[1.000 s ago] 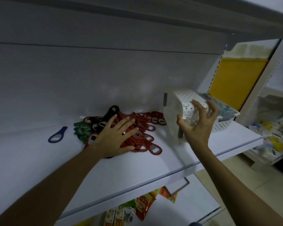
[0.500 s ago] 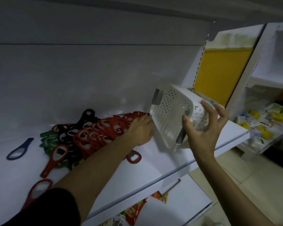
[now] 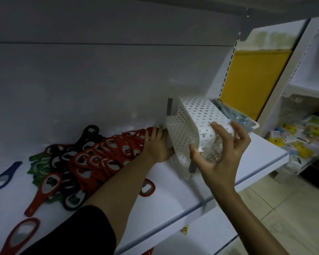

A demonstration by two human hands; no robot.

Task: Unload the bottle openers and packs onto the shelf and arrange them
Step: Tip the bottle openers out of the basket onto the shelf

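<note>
Since the basket (image 3: 191, 122) looks light, stiff plastic, your right hand (image 3: 223, 157) grips its corner w/ curled fingers; left hand (image 3: 157, 147) lies flat, fingers straight, on prob. slick bottle openers (image 3: 103, 155).

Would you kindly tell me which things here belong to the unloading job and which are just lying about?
Job: bottle openers heaped on the shelf; white basket, tilted, held by the right hand; blue packs in it; left hand beside the openers.
Lying about: yellow panel; goods on the right-hand shelves; packets below.
</note>
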